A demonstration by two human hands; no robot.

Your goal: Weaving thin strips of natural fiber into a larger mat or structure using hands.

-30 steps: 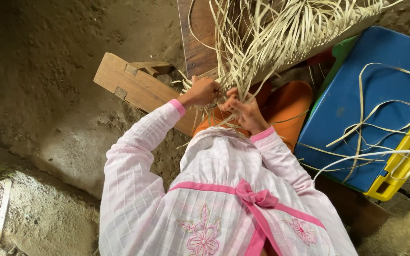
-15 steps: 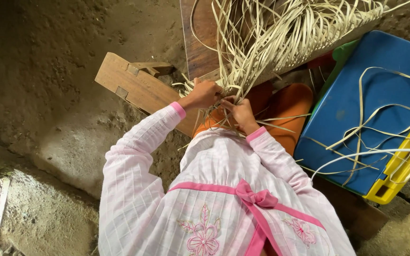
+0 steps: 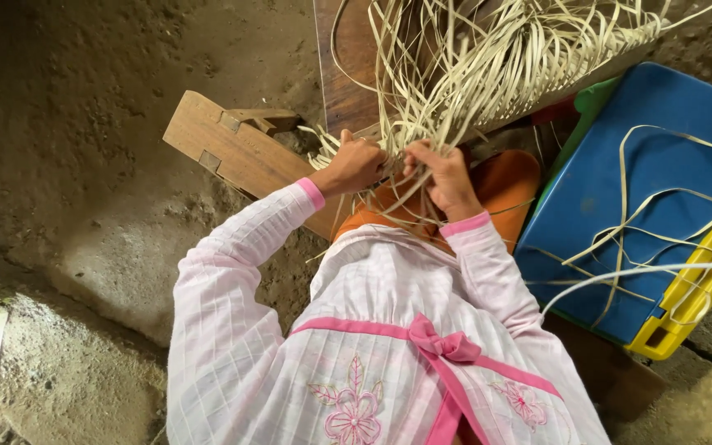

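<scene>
Pale cane strips fan out above your lap, over the wooden bench. Your left hand is closed on a bunch of strips; your right hand pinches one strip beside it, fingers together. Step, as judged: interlacing strips at the woven edge. Next move likely calls for steady tension while threading. Loose strips lie on the blue lid.

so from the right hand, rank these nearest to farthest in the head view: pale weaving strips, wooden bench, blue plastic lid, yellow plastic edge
1. Pale flat weaving strips: in the right hand's grip, fanning up from it.
2. Brown wooden bench: across to the left, beyond the left hand.
3. Blue plastic lid: out to the right; too close to call against the bench.
4. Yellow plastic edge: far right, past the blue lid.
</scene>
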